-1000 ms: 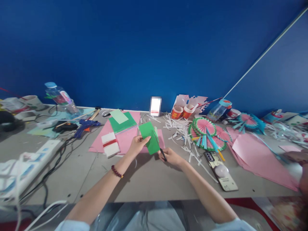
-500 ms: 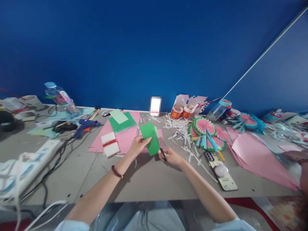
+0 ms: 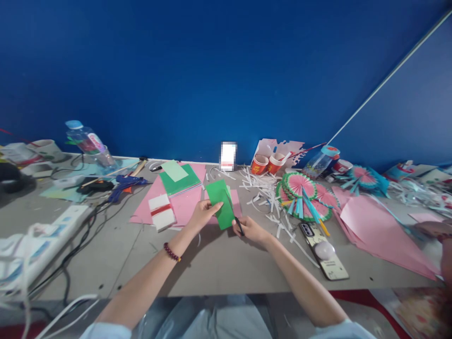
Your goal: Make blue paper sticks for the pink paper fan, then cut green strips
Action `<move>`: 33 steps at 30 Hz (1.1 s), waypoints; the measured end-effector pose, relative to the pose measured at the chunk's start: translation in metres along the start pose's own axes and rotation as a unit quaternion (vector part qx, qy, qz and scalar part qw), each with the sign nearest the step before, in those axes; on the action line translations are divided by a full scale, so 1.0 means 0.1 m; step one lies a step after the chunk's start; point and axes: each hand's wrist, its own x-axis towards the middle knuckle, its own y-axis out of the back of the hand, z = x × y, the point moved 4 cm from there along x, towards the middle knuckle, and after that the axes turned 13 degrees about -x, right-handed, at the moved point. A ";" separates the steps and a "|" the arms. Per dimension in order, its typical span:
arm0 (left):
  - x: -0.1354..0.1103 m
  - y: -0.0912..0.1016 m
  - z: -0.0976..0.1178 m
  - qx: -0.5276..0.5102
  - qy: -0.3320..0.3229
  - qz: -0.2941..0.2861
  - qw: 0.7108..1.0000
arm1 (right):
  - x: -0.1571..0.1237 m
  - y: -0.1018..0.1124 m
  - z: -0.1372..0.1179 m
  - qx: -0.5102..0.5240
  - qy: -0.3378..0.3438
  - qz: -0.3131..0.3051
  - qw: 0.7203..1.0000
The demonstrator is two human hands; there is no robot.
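Note:
My left hand [image 3: 205,214] pinches a green paper rectangle [image 3: 219,209] by its left edge, thumb on top. In my right hand [image 3: 250,230] is a pair of scissors [image 3: 240,227] with dark handles, fingers wrapped around them. Their blades point up and away along the right edge of the green paper; whether they are parted I cannot tell. Below the paper lie pink sheets [image 3: 183,209]. To the left sit a stack of green paper [image 3: 187,181] with a pale green piece [image 3: 174,170] on it, and a white bundle with a red band [image 3: 161,213].
White paper scraps [image 3: 263,197] are scattered right of my hands. Beyond them lie pink-and-green paper fans [image 3: 300,188], red paper cups [image 3: 259,165] and a phone [image 3: 335,268]. At left are a blue glue gun [image 3: 125,186], a bottle [image 3: 86,139] and a power strip [image 3: 45,240]. Another person's hand [image 3: 432,229] is far right.
Almost nothing differs. Both my hands, the green paper and the scissors hold nearly the same place.

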 end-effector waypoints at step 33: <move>0.00 0.00 0.00 0.053 -0.016 -0.029 0.998 | -0.03 0.01 -0.03 -0.012 -0.021 0.023 0.999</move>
